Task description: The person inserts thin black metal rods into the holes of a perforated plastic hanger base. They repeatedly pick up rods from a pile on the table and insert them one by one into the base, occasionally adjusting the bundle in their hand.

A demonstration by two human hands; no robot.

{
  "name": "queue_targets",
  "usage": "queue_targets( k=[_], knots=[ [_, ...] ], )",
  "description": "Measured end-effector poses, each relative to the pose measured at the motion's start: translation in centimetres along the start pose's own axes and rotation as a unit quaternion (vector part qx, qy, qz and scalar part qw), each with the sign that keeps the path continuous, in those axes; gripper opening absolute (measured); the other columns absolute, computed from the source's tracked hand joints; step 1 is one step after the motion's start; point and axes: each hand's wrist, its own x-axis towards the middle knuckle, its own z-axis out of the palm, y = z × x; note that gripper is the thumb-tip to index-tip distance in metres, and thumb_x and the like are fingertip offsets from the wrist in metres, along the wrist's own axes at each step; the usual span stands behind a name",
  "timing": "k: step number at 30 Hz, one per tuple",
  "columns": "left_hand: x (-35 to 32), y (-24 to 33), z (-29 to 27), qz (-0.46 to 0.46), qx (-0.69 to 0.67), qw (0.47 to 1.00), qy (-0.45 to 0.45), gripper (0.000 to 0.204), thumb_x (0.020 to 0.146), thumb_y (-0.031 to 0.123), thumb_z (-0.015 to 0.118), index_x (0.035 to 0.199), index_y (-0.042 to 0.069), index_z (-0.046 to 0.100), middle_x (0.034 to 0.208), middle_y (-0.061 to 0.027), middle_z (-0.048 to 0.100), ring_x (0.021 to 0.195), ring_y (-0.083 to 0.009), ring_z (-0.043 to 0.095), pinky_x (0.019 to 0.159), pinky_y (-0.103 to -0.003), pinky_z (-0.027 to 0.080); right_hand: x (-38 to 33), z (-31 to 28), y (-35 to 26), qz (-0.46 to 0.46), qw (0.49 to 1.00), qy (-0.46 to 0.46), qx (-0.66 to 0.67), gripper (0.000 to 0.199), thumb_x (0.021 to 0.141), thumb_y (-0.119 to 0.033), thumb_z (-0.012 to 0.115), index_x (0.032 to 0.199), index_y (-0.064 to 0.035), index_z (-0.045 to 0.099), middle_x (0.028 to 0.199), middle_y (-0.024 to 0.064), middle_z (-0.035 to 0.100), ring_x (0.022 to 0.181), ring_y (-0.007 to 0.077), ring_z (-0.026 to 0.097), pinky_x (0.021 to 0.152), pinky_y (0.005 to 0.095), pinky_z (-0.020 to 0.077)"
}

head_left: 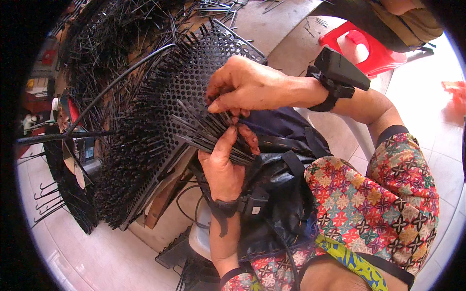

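My left hand (224, 169) is closed round a fanned bundle of thin black sticks (196, 128). Above it, my right hand (245, 87) bends over the same bundle, thumb and fingers pinched together at the sticks. Its inner fingertips are partly hidden, so which stick they grip is unclear. Beside both hands stands a tilted black perforated board (187, 75) with rows of round holes. Short black sticks (131, 155) fill its left and lower part like bristles, while bare holes show in the part closest to my hands.
Loose black sticks (111, 53) lie heaped behind the board. A bent metal rod (116, 85) crosses in front of that heap. At the upper right is a red plastic stool (388, 58). Hooked black wires (48, 199) stick out at the far left. A black bag-like cover (286, 184) drapes my lap.
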Motion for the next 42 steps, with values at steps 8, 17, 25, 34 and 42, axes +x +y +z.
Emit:
queue_targets(
  k=[8,17,25,34,42],
  knots=[
    [0.1,0.4,1.0,0.007,0.057,0.995,0.078,0.013,0.086,0.009,0.056,0.097,0.002,0.054,0.076,-0.0111,0.06,0.063,-0.02,0.059,0.051,-0.03,0.048,-1.1,-1.1,0.8,-0.024,0.985,0.11,0.13,0.012,0.082,-0.006,0.061,0.09,0.0034,0.061,0.071,0.0051,0.063,0.057,0.0095,0.058,0.053,0.0215,0.048],
    [0.3,-0.1,0.1,-0.048,0.012,0.997,0.064,0.015,0.084,0.013,0.06,0.095,0.003,0.055,0.079,-0.008,0.059,0.067,-0.0185,0.057,0.054,-0.029,0.044,3.9,-6.5,1.5,-0.31,0.898,0.307,0.057,0.014,0.081,-0.002,0.06,0.094,0.0038,0.059,0.071,0.0068,0.063,0.06,0.0109,0.06,0.054,0.0234,0.0496],
    [0.4,-0.3,0.0,-0.069,-0.016,0.995,0.073,0.017,0.083,0.013,0.061,0.096,0.003,0.055,0.079,-0.0074,0.059,0.066,-0.0179,0.057,0.055,-0.028,0.044,6.8,-6.8,2.3,-0.369,0.854,0.358,-0.083,0.015,0.081,-0.009,0.064,0.094,-0.0037,0.061,0.066,0.0045,0.06,0.057,0.0054,0.054,0.052,0.0219,0.0442],
    [0.2,-0.4,0.1,-0.061,-0.003,0.995,0.078,0.015,0.084,0.012,0.06,0.095,0.003,0.056,0.078,-0.0085,0.059,0.065,-0.019,0.058,0.053,-0.029,0.045,6.6,-6.6,2.4,-0.304,0.902,0.288,-0.108,0.018,0.087,-0.004,0.056,0.104,0.0003,0.058,0.087,0.0045,0.065,0.082,0.0083,0.061,0.072,0.0191,0.0491],
    [-0.2,-0.9,-0.5,-0.048,0.023,0.997,0.058,0.019,0.085,0.015,0.058,0.099,0.003,0.055,0.08,-0.0089,0.059,0.068,-0.0204,0.056,0.053,-0.03,0.042,6.9,-6.1,2.0,-0.414,0.854,0.291,-0.126,0.015,0.082,-0.012,0.063,0.095,-0.0051,0.062,0.075,0.0082,0.065,0.067,0.0122,0.062,0.061,0.0237,0.0486]
  ],
)
